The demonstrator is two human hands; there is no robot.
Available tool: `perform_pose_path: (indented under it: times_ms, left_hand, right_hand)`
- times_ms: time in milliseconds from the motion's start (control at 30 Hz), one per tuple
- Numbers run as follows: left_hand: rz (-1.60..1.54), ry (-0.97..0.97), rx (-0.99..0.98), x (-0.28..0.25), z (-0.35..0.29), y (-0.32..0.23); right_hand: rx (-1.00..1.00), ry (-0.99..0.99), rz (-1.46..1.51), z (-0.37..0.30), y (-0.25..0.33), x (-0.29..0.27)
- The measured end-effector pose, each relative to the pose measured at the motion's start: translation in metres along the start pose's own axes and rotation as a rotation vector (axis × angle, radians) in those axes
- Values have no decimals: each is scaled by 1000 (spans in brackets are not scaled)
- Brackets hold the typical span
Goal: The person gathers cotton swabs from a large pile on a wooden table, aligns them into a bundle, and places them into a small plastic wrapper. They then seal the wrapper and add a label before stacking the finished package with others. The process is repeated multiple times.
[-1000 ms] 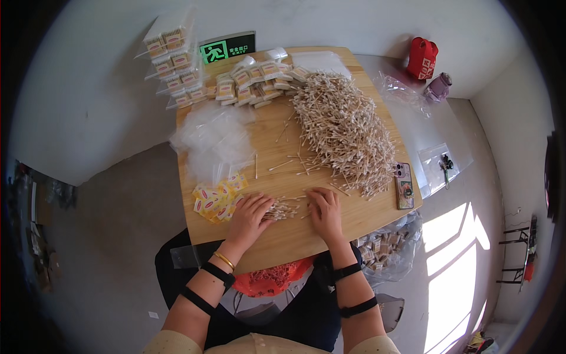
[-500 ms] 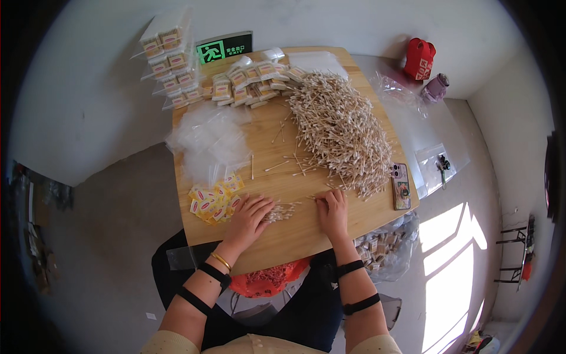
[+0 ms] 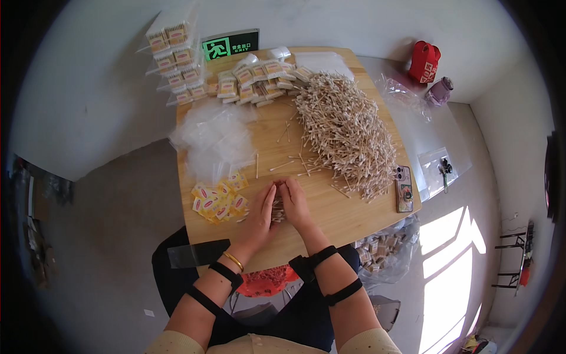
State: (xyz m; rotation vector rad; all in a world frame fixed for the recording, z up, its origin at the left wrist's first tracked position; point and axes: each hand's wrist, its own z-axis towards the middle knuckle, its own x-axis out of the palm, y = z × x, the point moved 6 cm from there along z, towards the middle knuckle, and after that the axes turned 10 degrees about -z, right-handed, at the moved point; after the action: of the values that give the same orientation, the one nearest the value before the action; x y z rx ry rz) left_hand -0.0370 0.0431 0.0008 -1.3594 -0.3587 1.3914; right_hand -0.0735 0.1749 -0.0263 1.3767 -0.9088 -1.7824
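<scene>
Near the front of the table, my left hand [image 3: 259,213] and my right hand [image 3: 298,205] are cupped together around a small bunch of cotton swabs [image 3: 277,210]. Swab tips show in the gap between my palms; the rest is covered by my fingers. Just left of my left hand lie small yellow-and-white printed cards [image 3: 219,200]. Beyond my right hand spreads a large heap of loose cotton swabs [image 3: 348,133]. A few single swabs [image 3: 257,166] lie between the heap and the clear plastic bags [image 3: 212,138] on the left.
At the back of the wooden table [image 3: 330,227] are packed swab bundles [image 3: 259,79], with stacked packs [image 3: 177,59] at the far left. A phone [image 3: 404,190] lies by the right edge. Below it is a bag of small packs [image 3: 383,248]. A red bag [image 3: 423,62] stands farther back.
My right hand has moved left to meet my left hand. The swabs that lay beside my left hand are now enclosed between both hands.
</scene>
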Motion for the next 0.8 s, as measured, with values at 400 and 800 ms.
perform_pose_path:
  times_ms: [400, 800]
  left_hand:
    - [78, 29, -38, 8, 5, 10]
    - [367, -29, -171, -61, -51, 8]
  right_hand:
    - [-5, -46, 172, 2, 12, -4]
    - [-175, 101, -466, -10, 18, -28]
